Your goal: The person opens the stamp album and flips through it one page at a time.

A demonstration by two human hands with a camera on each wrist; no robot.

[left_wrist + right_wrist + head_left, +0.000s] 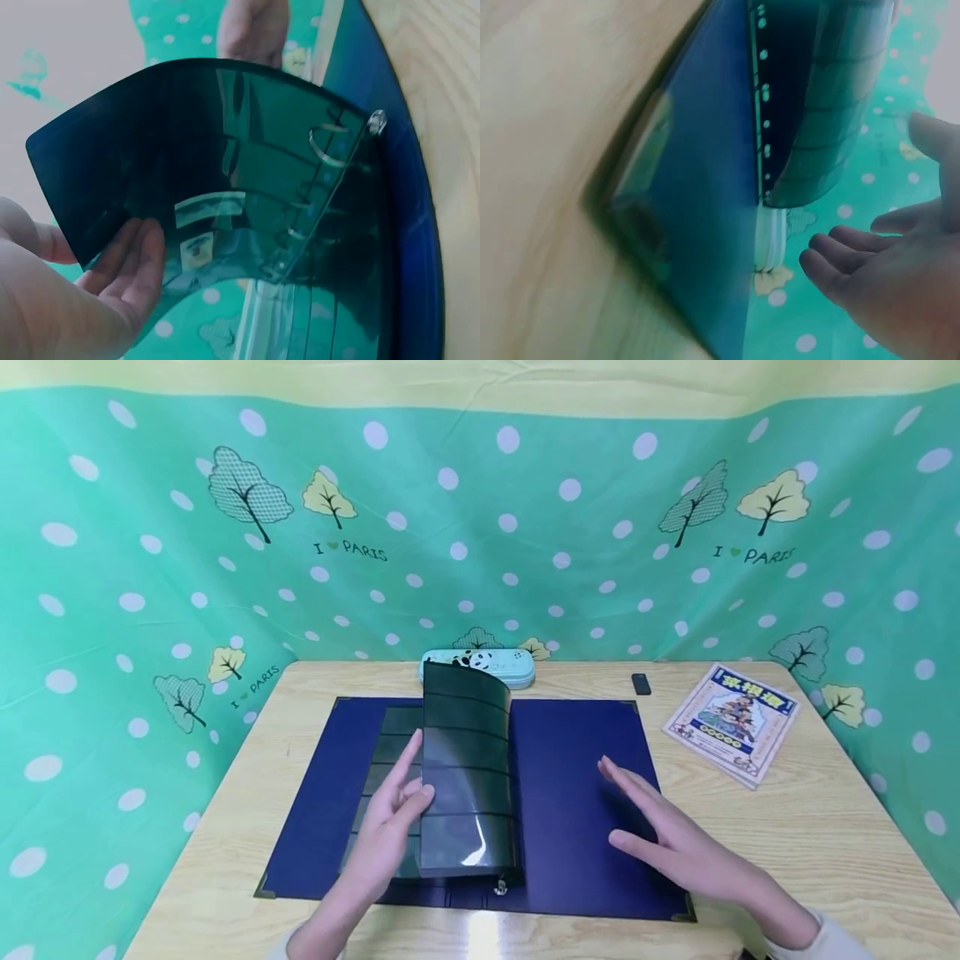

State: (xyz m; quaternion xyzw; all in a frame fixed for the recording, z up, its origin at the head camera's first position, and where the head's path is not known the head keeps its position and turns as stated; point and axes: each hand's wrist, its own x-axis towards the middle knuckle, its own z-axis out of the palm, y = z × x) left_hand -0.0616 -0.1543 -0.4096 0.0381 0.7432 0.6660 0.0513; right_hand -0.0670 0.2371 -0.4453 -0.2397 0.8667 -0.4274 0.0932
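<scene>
A dark blue ring binder (577, 793) lies spread on the table with metal corner pieces. Black pocket pages (467, 760), divided into horizontal strips, stand curved up from its spine. My left hand (381, 831) pinches their free edge between thumb and fingers, as the left wrist view also shows. Other dark strip pages (393, 747) lie flat on the left cover. In the left wrist view, metal rings (328, 146) run through the pages' punched edge. My right hand (671, 839) hovers over the right cover, fingers extended and nothing in it.
Behind the binder stands a light blue panda pencil case (513, 667), partly hidden by the raised pages. A small black object (641, 684) and a colourful booklet (731, 722) lie at the right. A green dotted cloth (570, 527) hangs around the wooden table (232, 827).
</scene>
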